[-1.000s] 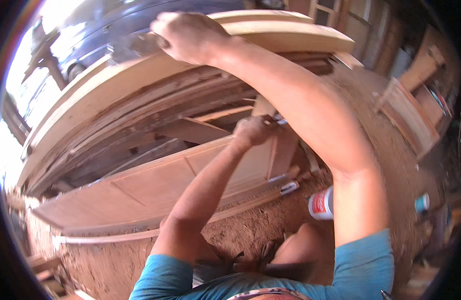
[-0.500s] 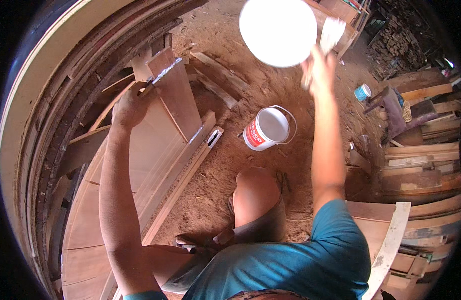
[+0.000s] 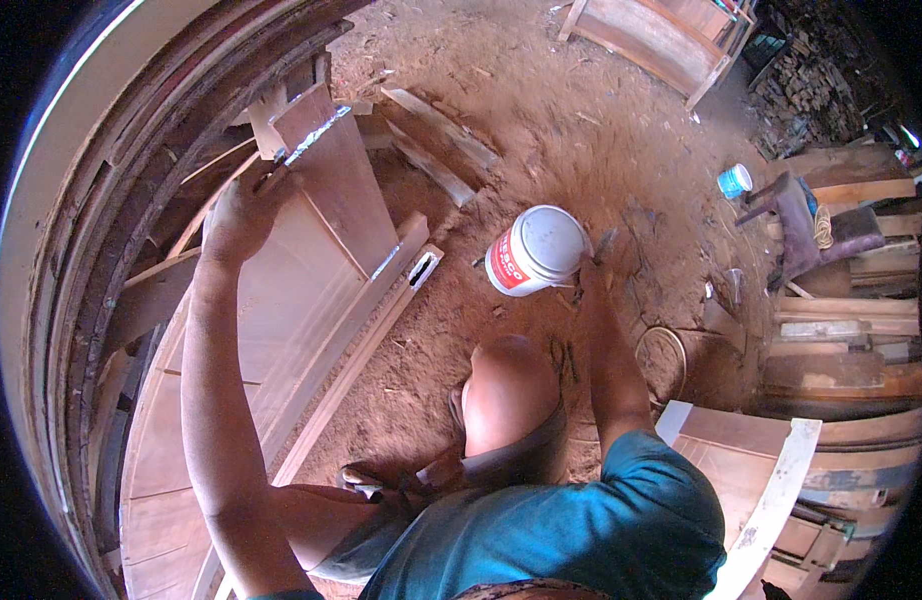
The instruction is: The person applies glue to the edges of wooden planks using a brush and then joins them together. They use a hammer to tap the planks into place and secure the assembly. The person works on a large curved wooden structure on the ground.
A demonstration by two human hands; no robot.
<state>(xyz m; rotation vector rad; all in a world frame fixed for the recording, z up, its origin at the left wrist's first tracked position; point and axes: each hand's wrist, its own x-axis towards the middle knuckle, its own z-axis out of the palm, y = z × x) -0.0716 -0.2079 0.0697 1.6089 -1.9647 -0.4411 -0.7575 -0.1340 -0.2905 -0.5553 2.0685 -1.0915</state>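
My left hand (image 3: 239,215) is closed on the upper edge of a curved wooden panel (image 3: 271,270), beside a short wooden end piece (image 3: 331,165) with a white smear along its top. At the right side of a white bucket (image 3: 508,262) with a red label, my right hand (image 3: 593,278) is shaded and partly blurred. A pale round lid (image 3: 556,240) covers the bucket's mouth. The brush (image 3: 606,243) shows dimly at the right hand's fingertips, its bristles pointing away from me. How the fingers sit around its handle is hard to see.
Loose boards (image 3: 436,135) lie on the sawdust-covered ground ahead. A small blue-and-white tub (image 3: 734,181) stands at the right near stacked timber (image 3: 846,350). A wooden frame (image 3: 651,45) is at the far side. Another curved panel (image 3: 731,450) rests by my right elbow.
My right hand has come down and nearer with the lid and brush. The lid, held up before, now lies over the bucket. My left hand stays on the panel.
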